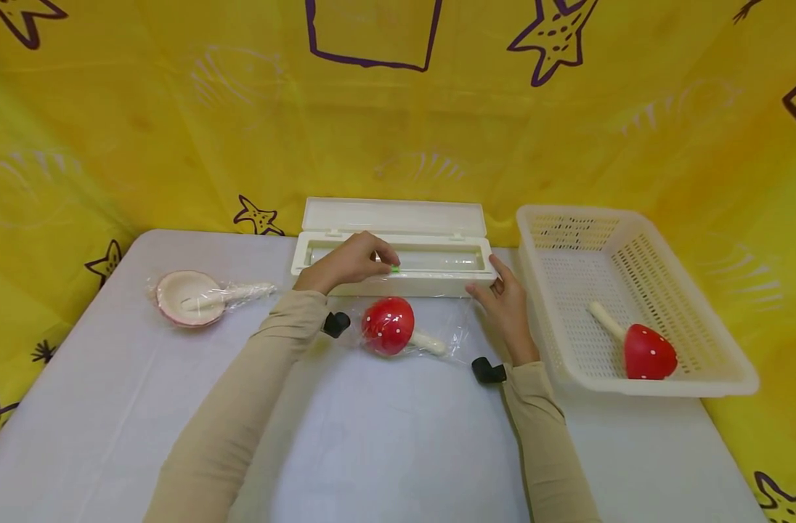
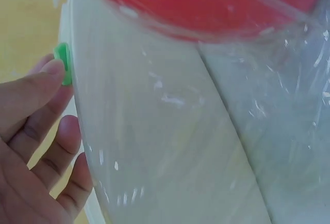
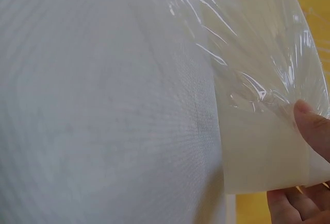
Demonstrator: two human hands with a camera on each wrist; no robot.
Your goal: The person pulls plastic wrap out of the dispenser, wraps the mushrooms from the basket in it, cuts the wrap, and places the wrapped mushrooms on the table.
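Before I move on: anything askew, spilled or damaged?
Nothing spilled or visibly damaged. Only mild oddity: the clear plastic film runs creased rather than flat from the long white plastic box over the red, white-dotted, mushroom-shaped ladle on the table. Both box and ladle look intact.

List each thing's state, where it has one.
White box: lid open
Clear film: over box front
Left ladle: wrapped, hollow up
Middle ladle: film over it, red side up
Right ladle: in basket, no wrap visible
Left hand: pinches green tab
Right hand: holds box's end
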